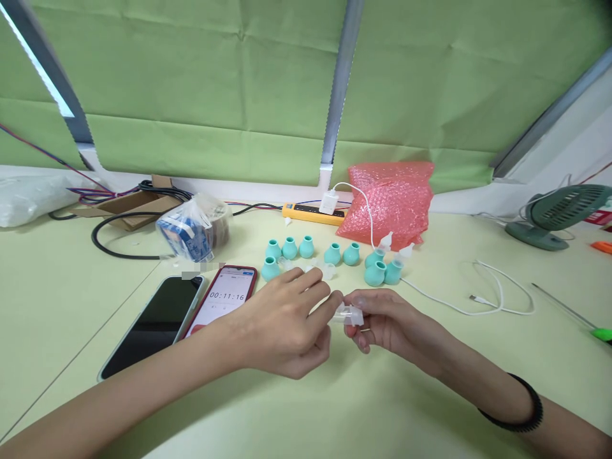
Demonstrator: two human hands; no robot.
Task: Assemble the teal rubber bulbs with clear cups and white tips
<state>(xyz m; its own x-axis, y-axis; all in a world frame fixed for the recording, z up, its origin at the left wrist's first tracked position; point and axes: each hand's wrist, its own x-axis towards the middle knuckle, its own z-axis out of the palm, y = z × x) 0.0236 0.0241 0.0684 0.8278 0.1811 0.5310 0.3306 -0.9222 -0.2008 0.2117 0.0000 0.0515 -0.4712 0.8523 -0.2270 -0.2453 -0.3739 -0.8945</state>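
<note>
My right hand [392,319] pinches a small translucent plastic fitting [352,315] between thumb and fingers, low over the table. From the other side, my left hand [287,325] is closed at the fitting's left end, its fingertips meeting it; part of the piece is hidden by those fingers. Just beyond are several teal squeeze bulbs [307,247] with open necks. More clear plastic pieces [327,271] lie among them, partly behind my left hand. In the right-hand cluster of bulbs [375,273], two carry clear pointed nozzles [386,241].
Left of the bulbs lie a phone showing a timer [229,290] and a dark-screened phone [157,325]. Behind stand a plastic-wrapped blue package [184,233], a yellow power strip [313,215] and a pink bubble-wrap bag [392,197]. Rightward are a white cable [502,299], a fan [564,210] and a green-handled screwdriver [601,334].
</note>
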